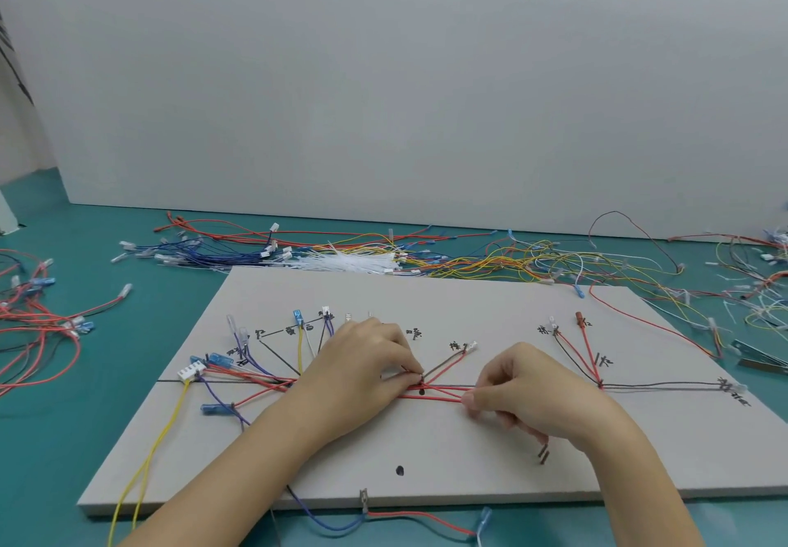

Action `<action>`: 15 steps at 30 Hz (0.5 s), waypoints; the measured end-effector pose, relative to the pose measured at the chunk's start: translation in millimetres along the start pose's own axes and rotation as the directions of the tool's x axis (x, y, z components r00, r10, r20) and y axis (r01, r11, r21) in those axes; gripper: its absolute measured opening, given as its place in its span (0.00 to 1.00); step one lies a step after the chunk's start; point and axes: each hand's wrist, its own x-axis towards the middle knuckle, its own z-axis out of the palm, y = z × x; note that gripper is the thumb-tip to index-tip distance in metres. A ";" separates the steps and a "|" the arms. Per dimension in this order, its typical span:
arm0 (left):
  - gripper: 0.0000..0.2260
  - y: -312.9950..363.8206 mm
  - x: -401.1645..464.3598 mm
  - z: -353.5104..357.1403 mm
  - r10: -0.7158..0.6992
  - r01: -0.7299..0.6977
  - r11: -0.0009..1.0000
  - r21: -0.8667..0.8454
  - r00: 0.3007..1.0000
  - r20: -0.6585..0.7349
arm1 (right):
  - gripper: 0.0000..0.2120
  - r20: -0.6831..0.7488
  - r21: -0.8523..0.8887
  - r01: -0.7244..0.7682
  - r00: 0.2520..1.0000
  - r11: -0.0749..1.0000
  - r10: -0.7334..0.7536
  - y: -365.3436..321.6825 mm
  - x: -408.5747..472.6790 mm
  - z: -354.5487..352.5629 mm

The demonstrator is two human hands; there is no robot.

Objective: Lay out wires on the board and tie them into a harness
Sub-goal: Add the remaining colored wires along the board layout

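Both hands pinch red wires (pixel 439 393) between them; board (pixel 469 474) beneath

— What open ground do we have on the board (pixel 490 303)?
— We see its near strip bare around a black dot (pixel 399 470).
— And obstructions?
— We list loose wires (pixel 490 260) and white ties (pixel 349 262) crowding the far edge; fanned harness wires (pixel 273 376) at left.

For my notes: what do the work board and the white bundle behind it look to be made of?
Board: looks like matte light-grey rigid sheet, perhaps foam or fibreboard; its thick flat edge shows, and marker lines sit on it without glare. White bundle: probably translucent plastic cable ties; thin, stiff, slightly glossy strips, too small to confirm.
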 end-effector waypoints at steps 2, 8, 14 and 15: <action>0.07 -0.3 -0.6 0.2 -0.005 0.005 1.000 -0.013 1.000 0.005 | 0.12 -0.002 -0.045 -0.018 1.000 0.999 0.018 3.6 -0.4 -4.6; 0.06 0.3 -1.6 0.2 -0.022 0.022 0.998 -0.067 1.000 -0.008 | 0.15 -0.049 -0.068 -0.095 0.995 0.993 0.092 19.2 1.4 -24.2; 0.05 0.2 -1.8 0.6 -0.034 0.033 0.994 -0.104 0.999 -0.009 | 0.12 -0.181 -0.021 -0.170 0.970 0.985 0.164 40.0 4.8 -40.2; 0.05 0.0 -1.9 0.7 -0.036 0.035 0.994 -0.107 0.999 -0.009 | 0.11 -0.204 -0.014 -0.179 0.964 0.984 0.173 43.0 5.8 -41.1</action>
